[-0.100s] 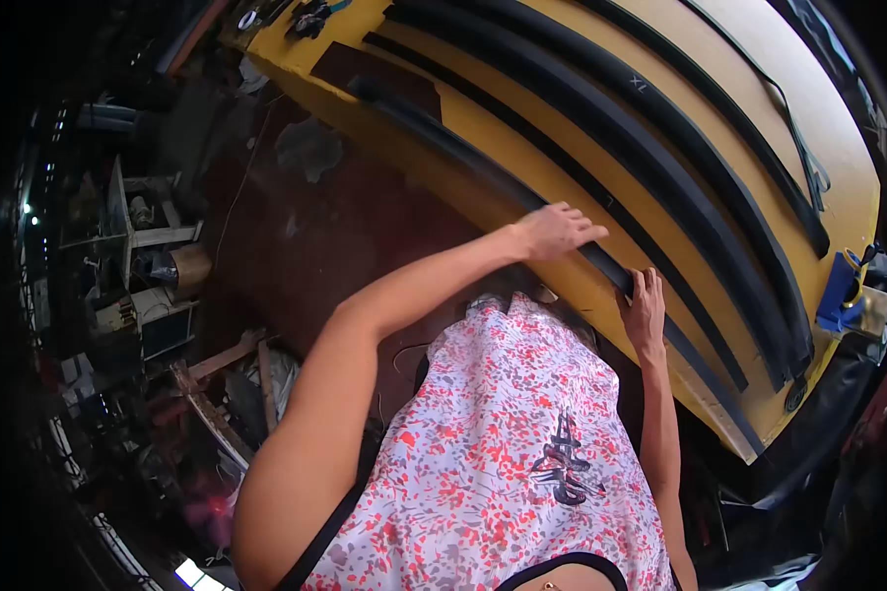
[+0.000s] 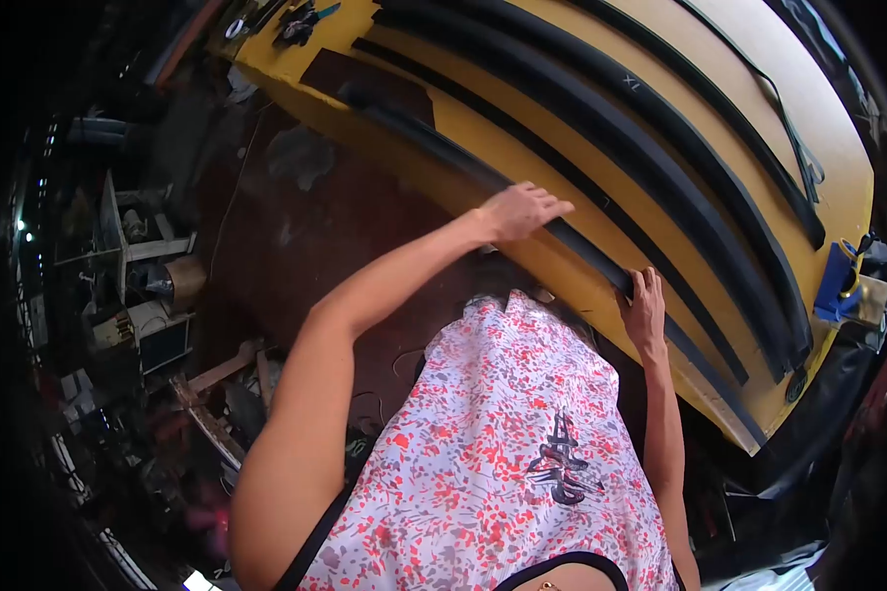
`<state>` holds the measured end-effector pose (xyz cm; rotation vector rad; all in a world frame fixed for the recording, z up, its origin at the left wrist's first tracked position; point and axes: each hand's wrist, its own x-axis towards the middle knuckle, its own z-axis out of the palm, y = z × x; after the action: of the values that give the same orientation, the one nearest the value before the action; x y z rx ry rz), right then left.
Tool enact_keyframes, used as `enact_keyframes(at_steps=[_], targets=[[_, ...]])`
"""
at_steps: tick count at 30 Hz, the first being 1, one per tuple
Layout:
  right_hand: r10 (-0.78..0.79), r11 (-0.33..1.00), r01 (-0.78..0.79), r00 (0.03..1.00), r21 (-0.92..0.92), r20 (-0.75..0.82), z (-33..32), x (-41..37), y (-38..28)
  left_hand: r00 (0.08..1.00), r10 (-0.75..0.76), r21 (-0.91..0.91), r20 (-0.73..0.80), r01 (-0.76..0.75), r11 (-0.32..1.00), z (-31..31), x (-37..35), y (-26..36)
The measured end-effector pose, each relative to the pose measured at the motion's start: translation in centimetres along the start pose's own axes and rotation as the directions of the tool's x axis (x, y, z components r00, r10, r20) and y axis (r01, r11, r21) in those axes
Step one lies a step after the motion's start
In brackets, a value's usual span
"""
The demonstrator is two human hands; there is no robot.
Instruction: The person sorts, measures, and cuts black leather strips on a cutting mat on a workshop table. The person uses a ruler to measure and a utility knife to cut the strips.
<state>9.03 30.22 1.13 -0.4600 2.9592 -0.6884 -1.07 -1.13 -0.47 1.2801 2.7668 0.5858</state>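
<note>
A long black rubber strip point(image 2: 434, 148) runs along the near edge of a yellow table point(image 2: 522, 158). My left hand point(image 2: 518, 210) lies on this strip with the fingers flat and spread over it. My right hand point(image 2: 646, 307) grips the same strip farther right, fingers curled over it at the table's edge. Beyond it lie a thinner black strip point(image 2: 601, 192) and two wider black rubber strips point(image 2: 660, 148), one marked "XL" in white.
A blue tool point(image 2: 838, 281) sits at the table's right end. Small tools point(image 2: 296, 20) lie at the far left corner. A dark flat piece point(image 2: 365, 79) rests near the left end. Cluttered shelves and wood scraps point(image 2: 158, 295) crowd the floor at left.
My left hand has slid left along the near black strip, away from my right hand. The right hand holds its place.
</note>
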Motion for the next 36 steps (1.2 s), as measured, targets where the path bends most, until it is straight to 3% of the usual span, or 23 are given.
enact_keyframes(at_steps=[3,5,12,16,18,23,30,32,36], targets=[[-0.01,1.0,0.01,1.0,0.017,-0.018,0.2,0.6,-0.5,0.999,0.029,-0.019,-0.041,-0.03,0.999,-1.3,-0.7,-2.6],[0.016,1.0,-0.016,1.0,0.003,0.021,-0.3,0.6,-0.7,0.997,0.032,-0.018,0.077,-0.031,0.999,-1.5,0.0,-2.3],[0.067,0.994,-0.066,0.998,-0.082,0.016,0.1,2.6,-4.9,0.992,0.125,-0.012,-0.003,-0.125,0.992,-0.7,-0.7,-2.9],[0.083,0.991,-0.078,0.996,-0.109,0.042,1.3,5.4,-7.6,0.993,0.119,0.011,0.009,-0.119,0.993,-2.4,-2.5,-5.6],[0.165,0.978,-0.15,0.981,-0.147,0.098,1.7,6.0,-8.0,0.993,0.062,0.021,0.102,-0.065,0.998,-4.6,-3.9,-8.5],[0.193,0.973,-0.184,0.979,-0.138,0.058,1.8,6.1,-8.3,0.986,0.033,0.117,0.165,-0.053,0.992,-6.9,-5.8,-13.0],[0.243,0.965,-0.234,0.967,-0.117,0.074,1.7,6.2,-8.2,0.985,0.036,0.066,0.17,-0.048,0.997,-6.5,-5.6,-13.3],[0.262,0.961,-0.253,0.962,-0.109,0.081,1.7,6.2,-8.4,0.97,0.0,0.046,0.244,-0.012,0.999,-6.6,-5.5,-13.4],[0.293,0.949,-0.278,0.952,-0.151,0.091,1.8,6.9,-9.8,0.98,0.018,0.003,0.199,-0.02,1.0,-8.8,-6.6,-14.2]])
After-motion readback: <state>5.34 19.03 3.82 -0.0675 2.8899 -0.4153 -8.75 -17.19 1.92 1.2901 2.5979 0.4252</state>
